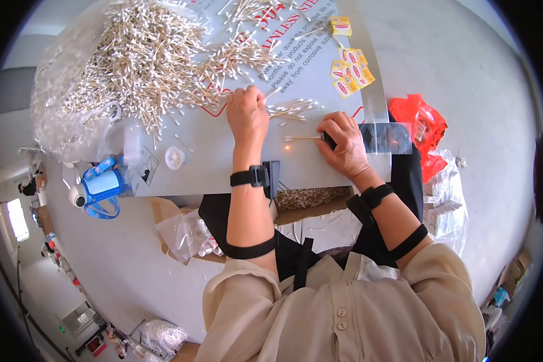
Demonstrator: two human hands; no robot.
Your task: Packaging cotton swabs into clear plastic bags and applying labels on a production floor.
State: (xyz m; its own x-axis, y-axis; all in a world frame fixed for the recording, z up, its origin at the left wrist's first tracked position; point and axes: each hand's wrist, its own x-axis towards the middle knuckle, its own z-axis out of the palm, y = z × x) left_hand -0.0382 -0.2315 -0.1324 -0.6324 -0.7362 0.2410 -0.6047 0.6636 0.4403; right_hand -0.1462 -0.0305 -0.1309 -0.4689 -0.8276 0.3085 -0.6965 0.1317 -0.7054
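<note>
A slim bunch of pale-stemmed, white-tipped cotton swabs (303,138) points sideways, white tips to the left, its right end hidden. In line with it to the right, a dark, glossy, see-through plastic pouch (385,139) lies flat, its right side reaching past the edge of the grey tabletop (211,163). Above the bunch, a small loose pile of similar swabs (295,110) lies roughly sideways. Up and left sprawls a large, tangled heap of white-tipped swabs (148,57).

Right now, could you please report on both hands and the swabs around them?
Left hand at a cotton swab, grip unclear. Right hand at swab sticks, beside dark plastic, grip unclear. Small loose bunch lies between them.
</note>
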